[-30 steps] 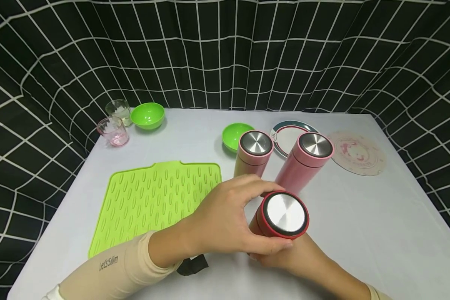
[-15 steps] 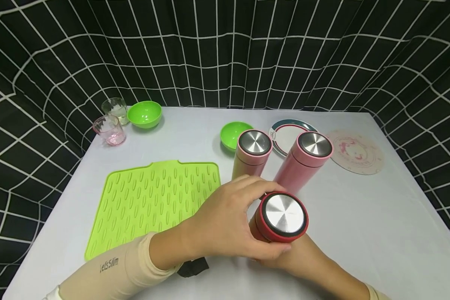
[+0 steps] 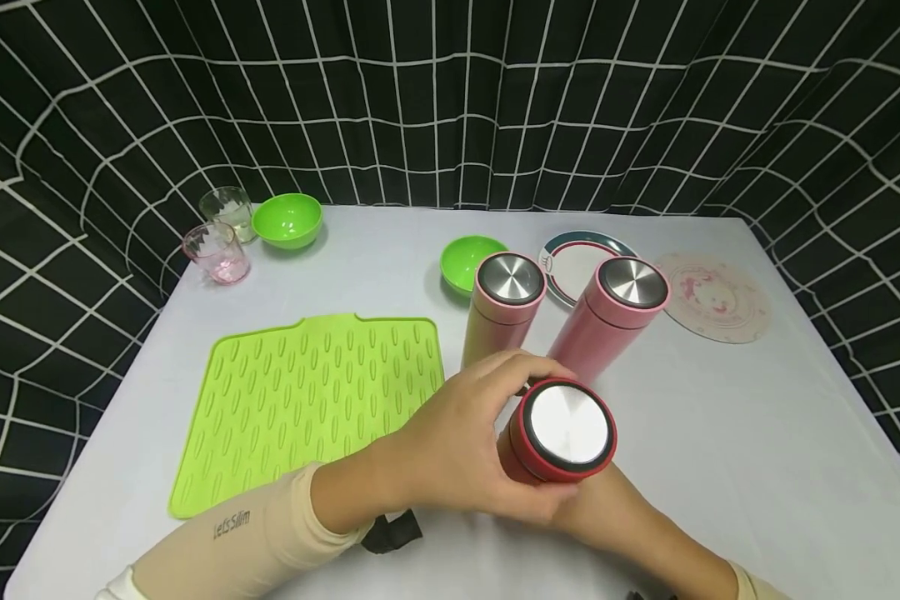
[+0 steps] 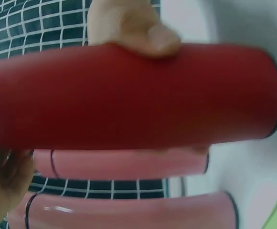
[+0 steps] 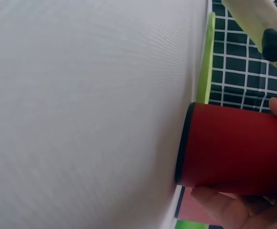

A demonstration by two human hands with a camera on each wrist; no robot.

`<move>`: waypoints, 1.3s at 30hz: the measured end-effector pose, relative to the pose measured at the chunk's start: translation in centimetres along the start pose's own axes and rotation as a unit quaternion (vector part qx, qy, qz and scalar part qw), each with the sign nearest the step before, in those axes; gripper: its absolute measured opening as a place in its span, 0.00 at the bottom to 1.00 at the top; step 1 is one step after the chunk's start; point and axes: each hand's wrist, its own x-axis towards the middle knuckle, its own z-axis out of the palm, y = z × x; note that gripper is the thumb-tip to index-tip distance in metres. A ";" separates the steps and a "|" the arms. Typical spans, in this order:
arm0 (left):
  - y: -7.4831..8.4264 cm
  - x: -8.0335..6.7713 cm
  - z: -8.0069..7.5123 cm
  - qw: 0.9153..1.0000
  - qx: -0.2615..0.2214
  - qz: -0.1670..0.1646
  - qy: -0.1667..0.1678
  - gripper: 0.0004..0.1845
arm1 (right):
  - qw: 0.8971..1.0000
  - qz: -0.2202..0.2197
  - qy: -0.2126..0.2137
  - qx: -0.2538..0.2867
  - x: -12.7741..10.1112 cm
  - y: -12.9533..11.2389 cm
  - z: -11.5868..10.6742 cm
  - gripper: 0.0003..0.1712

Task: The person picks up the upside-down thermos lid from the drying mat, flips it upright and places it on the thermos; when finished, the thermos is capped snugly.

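Observation:
Both hands hold a red thermos flask (image 3: 523, 450) with a steel-topped lid. In the head view my left hand (image 3: 480, 433) grips it near the lid, thumb on the near side and fingers on the far side. Lower down, my right hand (image 4: 124, 28) wraps the body, as the left wrist view shows. Its fingers (image 5: 219, 205) show below the flask in the right wrist view, where the black-rimmed base is close over the white table. Just beyond the red flask stand two pink thermos flasks, a shorter one (image 3: 501, 321) and a taller one (image 3: 607, 321).
A lime-green ridged mat (image 3: 315, 400) lies left of the hands. Behind the pink flasks are a green bowl (image 3: 468, 260), a dark-rimmed plate (image 3: 576, 258) and a pink-patterned disc (image 3: 712, 298). Another green bowl (image 3: 288, 221) and two glasses (image 3: 221, 254) stand back left. Gridded black cloth (image 3: 435, 100) surrounds the white table (image 3: 757, 450).
The head view has shifted slightly. Both hands keep their hold on the red thermos flask, which stays nearly in place.

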 end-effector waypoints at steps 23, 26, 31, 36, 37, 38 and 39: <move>-0.9 -0.2 -0.1 0.993 -0.108 0.029 -0.025 0.50 | 1.000 -0.021 -0.004 0.018 0.3 0.2 0.4 0.24; -0.9 -0.1 -0.2 0.997 -0.074 0.017 -0.023 0.46 | 1.000 -0.013 -0.010 0.025 0.3 0.2 0.4 0.23; -1.0 -0.3 -0.2 0.997 -0.064 0.026 -0.026 0.46 | 0.997 -0.005 -0.022 0.073 0.2 0.3 0.6 0.21; -1.0 -0.4 0.2 0.997 -0.070 0.024 -0.005 0.43 | 0.996 0.003 -0.028 0.085 0.1 0.3 0.6 0.22; -1.0 -0.4 0.2 0.997 -0.075 0.027 -0.004 0.42 | 0.995 0.012 -0.027 0.093 0.2 0.3 0.6 0.24; -0.9 -0.3 0.2 0.997 -0.074 0.037 -0.002 0.43 | 0.998 0.009 -0.020 0.066 0.2 0.3 0.5 0.24; -0.9 -0.3 0.2 0.997 -0.068 0.044 -0.002 0.45 | 0.999 0.005 -0.012 0.051 0.1 0.3 0.4 0.25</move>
